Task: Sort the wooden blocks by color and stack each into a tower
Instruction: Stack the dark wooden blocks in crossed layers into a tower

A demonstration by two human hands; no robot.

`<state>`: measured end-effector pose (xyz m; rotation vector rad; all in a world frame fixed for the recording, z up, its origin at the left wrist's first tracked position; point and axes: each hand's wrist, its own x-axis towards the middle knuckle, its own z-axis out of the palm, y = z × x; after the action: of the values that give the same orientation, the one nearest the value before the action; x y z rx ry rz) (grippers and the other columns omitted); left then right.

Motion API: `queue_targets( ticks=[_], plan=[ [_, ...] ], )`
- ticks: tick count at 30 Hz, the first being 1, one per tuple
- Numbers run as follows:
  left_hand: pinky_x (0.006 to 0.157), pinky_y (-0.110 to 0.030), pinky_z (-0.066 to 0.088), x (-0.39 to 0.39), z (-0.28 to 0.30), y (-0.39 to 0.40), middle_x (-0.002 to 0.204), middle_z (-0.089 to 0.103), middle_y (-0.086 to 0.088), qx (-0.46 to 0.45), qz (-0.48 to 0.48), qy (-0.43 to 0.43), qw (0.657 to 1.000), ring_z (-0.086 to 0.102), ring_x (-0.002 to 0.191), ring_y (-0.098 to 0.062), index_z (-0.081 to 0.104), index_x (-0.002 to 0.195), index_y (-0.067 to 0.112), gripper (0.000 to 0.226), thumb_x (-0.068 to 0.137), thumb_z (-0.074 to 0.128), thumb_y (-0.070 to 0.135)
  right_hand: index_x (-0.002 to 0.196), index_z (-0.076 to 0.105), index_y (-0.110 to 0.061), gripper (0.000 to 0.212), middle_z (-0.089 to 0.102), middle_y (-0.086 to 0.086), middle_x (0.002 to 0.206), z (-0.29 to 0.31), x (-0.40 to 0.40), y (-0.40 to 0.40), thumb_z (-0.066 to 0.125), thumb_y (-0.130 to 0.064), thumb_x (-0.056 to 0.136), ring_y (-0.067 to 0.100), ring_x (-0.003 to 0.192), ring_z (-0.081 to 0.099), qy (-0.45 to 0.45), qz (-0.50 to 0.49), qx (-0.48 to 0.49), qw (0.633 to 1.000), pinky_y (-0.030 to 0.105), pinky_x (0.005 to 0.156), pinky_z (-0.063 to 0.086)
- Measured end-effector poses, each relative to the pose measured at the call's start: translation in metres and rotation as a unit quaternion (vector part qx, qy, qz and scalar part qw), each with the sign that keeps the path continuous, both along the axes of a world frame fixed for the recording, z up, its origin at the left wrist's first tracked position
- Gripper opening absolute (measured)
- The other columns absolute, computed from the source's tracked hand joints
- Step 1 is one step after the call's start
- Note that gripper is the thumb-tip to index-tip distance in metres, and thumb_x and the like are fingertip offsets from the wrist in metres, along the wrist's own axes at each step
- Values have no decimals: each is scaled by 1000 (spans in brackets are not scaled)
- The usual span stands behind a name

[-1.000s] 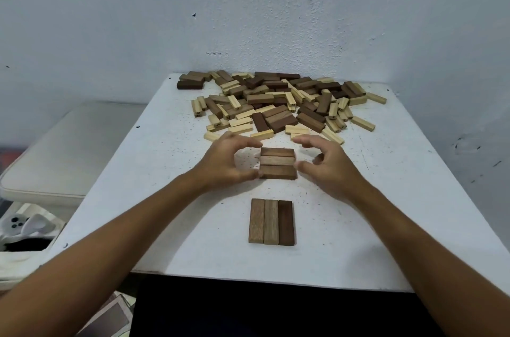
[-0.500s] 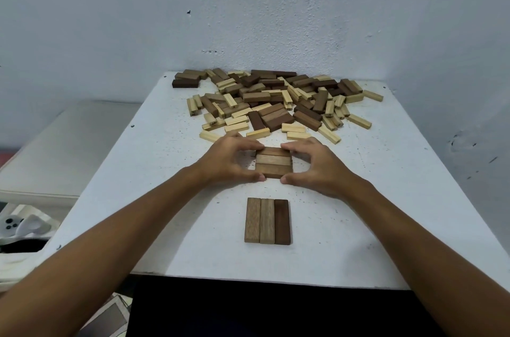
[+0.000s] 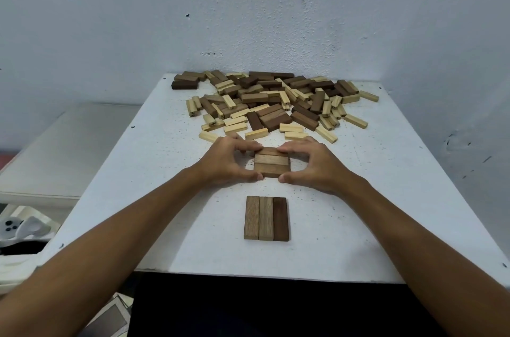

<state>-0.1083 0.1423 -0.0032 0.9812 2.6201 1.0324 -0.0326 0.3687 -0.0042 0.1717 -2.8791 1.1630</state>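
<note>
White table (image 3: 132, 198) against rough white wall (image 3: 110, 33), cushioned bench (image 3: 69, 149) beside.

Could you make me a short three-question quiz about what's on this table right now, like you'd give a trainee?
1. True or false: the row of three brown blocks nearest the person lies flat on the white table, touched by neither hand.
2. Multiple choice: what do the left hand and right hand have in their grip? A) one pale block; B) the set of three brown blocks between them; C) nothing.
3. Fill in: the mixed pile of blocks lies at the table's ____ side, toward the wall.

Key: 1 true; 2 B; 3 far.
</note>
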Motion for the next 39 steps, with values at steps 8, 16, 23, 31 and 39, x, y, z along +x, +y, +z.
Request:
queue_targets(
  ticks=[8, 16, 23, 31, 39],
  plan=[
    [75, -24, 43, 4, 8, 2, 112, 60, 3, -3, 3, 19, 1000, 50, 100, -13, 62, 128, 16, 91, 52, 73, 64, 129, 62, -24, 67, 52, 0, 130, 4, -3, -1, 88, -27, 67, 12, 119, 48, 0, 2, -22, 1000, 24, 97, 44],
    [68, -7, 36, 28, 33, -14, 106, 60, 13, 52, -17, 64, 996, 51, 90, 3, 64, 125, 18, 85, 53, 70, 61, 123, 65, -24, 62, 58, -13, 117, 30, 22, -12, 84, -32, 64, -1, 109, 49, 71, 33, -28, 997, 11, 76, 37],
    [83, -16, 45, 72, 25, -30, 116, 61, 10, 51, -22, 6, 998, 52, 105, 0, 58, 129, 25, 88, 52, 70, 63, 125, 63, -25, 62, 57, -20, 116, 19, 65, -25, 88, -26, 68, -1, 114, 48, 62, 51, -32, 996, 17, 82, 41],
    [91, -7, 36, 93, 7, -34, 116, 59, 16, 60, -19, -15, 998, 49, 110, 5, 56, 125, 33, 79, 52, 72, 59, 126, 61, -27, 64, 53, -25, 115, 6, 86, -30, 88, -27, 68, -4, 117, 44, 33, 45, -30, 998, 8, 88, 36],
    [96, -18, 40, 96, -2, -39, 117, 57, 18, 64, -20, -13, 998, 49, 114, 4, 56, 126, 34, 77, 55, 75, 57, 127, 60, -24, 66, 50, -29, 113, 3, 91, -35, 88, -25, 67, 0, 116, 44, 35, 50, -22, 998, 15, 97, 37]
  ],
)
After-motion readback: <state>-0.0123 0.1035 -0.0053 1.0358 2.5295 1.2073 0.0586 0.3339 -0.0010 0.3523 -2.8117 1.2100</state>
